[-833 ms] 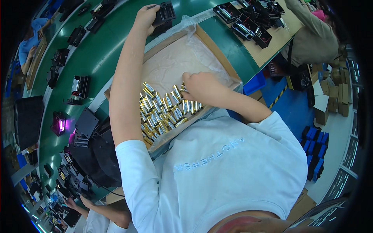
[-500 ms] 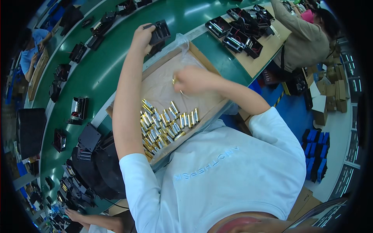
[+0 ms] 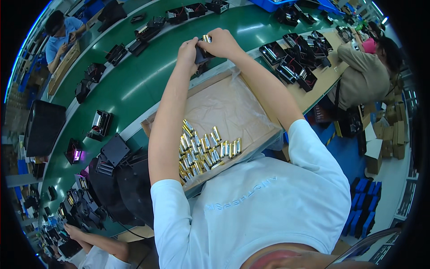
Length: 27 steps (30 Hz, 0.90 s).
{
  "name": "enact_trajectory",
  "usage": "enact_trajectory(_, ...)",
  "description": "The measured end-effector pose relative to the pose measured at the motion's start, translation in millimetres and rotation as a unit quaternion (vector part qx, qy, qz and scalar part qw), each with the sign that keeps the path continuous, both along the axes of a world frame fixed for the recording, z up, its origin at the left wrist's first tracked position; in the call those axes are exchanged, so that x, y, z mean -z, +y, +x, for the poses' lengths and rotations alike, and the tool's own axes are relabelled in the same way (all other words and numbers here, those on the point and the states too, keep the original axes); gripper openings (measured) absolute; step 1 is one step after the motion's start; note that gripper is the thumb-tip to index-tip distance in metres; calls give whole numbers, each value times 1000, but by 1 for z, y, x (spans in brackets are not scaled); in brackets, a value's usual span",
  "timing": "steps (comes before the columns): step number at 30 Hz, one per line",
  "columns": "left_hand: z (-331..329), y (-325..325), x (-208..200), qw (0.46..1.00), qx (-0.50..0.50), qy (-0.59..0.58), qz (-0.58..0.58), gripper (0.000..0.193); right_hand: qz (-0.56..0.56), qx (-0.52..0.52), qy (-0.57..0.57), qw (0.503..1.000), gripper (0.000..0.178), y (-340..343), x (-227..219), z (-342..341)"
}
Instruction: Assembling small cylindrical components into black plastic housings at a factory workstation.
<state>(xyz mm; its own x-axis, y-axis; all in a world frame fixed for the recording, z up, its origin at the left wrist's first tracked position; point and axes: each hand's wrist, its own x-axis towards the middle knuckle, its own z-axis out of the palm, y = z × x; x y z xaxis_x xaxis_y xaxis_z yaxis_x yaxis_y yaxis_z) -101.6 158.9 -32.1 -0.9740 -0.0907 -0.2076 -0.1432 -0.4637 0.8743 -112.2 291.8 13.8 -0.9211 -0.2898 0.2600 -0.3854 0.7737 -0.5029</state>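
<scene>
Beyond the far edge of a cardboard tray [image 3: 224, 105], my left hand [image 3: 187, 53] is closed around a black plastic battery case [image 3: 200, 57]. My right hand [image 3: 222, 43] meets it there, pinching gold-and-silver batteries [image 3: 206, 39] at the case's upper edge. How many it holds and how deep they sit in the case are hidden by my fingers. Loose cylindrical batteries [image 3: 197, 154] lie heaped in the near left part of the tray, several of them lined up side by side near its front edge. Clear plastic film lines the tray.
A green conveyor belt [image 3: 134, 89] curves past, bearing black devices [image 3: 102, 122]. At right, open black cases with red wires [image 3: 291, 67] crowd a wooden board beside a co-worker [image 3: 365, 71]. Black panels [image 3: 115, 150] lie left of the tray. Other people sit at upper left and lower left.
My right hand has moved from above the tray up to the black battery case, bringing batteries to it. My left hand still holds the case. The whole view has shifted somewhat.
</scene>
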Motion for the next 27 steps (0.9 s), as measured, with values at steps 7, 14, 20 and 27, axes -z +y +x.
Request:
enact_trajectory(7,0,-8,2,998,-31,-11,45,25,-41,-5,-32,999,37,-6,-7,9)
enact_trajectory(14,0,-15,13,975,-205,-67,-46,22,-229,-40,-251,940,29,-5,-11,25)
enact_trajectory(20,0,-20,6,976,-202,-73,29,20,-378,-87,-191,902,29,-19,5,33)
enact_trajectory(27,-4,-34,24,977,-162,-57,129,28,-290,-78,-232,925,31,-27,8,35)
